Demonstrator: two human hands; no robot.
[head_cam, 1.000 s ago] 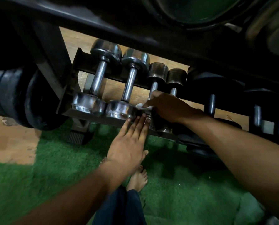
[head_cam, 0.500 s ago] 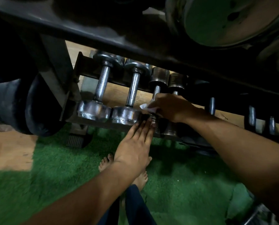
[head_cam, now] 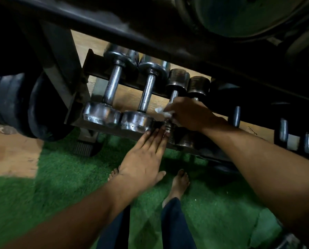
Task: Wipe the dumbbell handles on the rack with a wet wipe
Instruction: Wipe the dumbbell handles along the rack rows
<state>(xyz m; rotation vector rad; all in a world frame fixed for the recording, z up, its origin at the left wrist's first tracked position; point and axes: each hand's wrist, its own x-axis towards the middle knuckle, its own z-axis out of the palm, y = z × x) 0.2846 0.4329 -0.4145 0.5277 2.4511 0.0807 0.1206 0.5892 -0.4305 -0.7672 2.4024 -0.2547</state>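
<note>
Head view, looking down at a low dark metal dumbbell rack (head_cam: 103, 127) on green artificial turf (head_cam: 56, 177). Landmark: the third chrome dumbbell with dark, tarnished heads (head_cam: 179, 79), counting from the rack's left end. Its long axis runs front to back across the rack rails, near head toward the person, far head up-frame, tilted slightly right. Right hand (head_cam: 187, 114) is closed over this dumbbell's thin steel handle (head_cam: 174, 95), pressing a crumpled white wet wipe (head_cam: 163, 112) around it — wipe sticks out just left of the knuckles. Only the upper bit of handle shows above the hand. Left hand (head_cam: 144, 159) is flat, fingers straight and together, holding nothing; fingertips touch the near head of the landmark dumbbell at the front rail. Left of the landmark: two bigger shiny chrome dumbbells (head_cam: 112, 87) parallel to it, same orientation, handles bare. Right of it: one more tarnished dumbbell, touching, mostly hidden by the right hand, then dark dumbbells in shadow. Bare feet (head_cam: 179, 184) on turf below the landmark.
</note>
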